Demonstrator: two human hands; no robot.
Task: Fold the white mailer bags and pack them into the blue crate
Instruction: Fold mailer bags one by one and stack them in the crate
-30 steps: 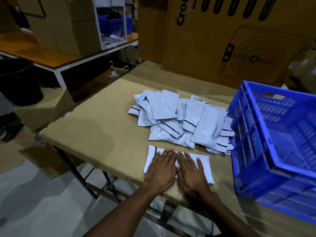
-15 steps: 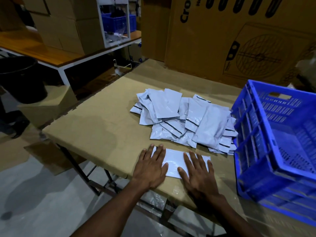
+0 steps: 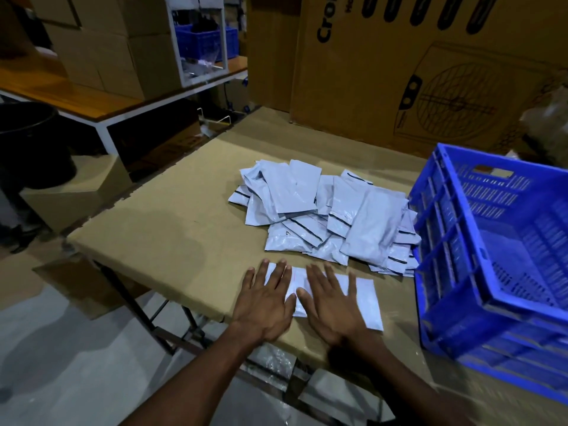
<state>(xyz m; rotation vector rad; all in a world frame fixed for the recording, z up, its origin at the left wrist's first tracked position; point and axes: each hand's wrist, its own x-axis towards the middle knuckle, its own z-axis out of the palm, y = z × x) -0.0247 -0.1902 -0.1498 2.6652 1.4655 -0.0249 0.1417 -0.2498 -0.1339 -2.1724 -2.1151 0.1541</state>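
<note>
The left hand (image 3: 265, 305) lies flat with fingers straight and spread, palm down on the left end of a single white mailer bag (image 3: 359, 298); the right hand (image 3: 330, 304) lies the same way on its middle, thumbs almost meeting. Neither hand grips anything: both press, which looks meant to flatten the slippery plastic and set a crease before the bag goes on. The bag sits at the near edge of the desk (image 3: 159, 229), at 6 o'clock from the heap of loose mailer bags (image 3: 325, 216), close enough to work on without leaning. The heap occupies the middle of the cardboard-covered desk, its right side touching the blue crate (image 3: 479, 272) at 3 o'clock. The crate is tipped so its open mouth faces the person, probably so folded bags can be slid in with a short reach of the right hand. What shows of its inside holds no bags, so the packing seems barely begun.
</note>
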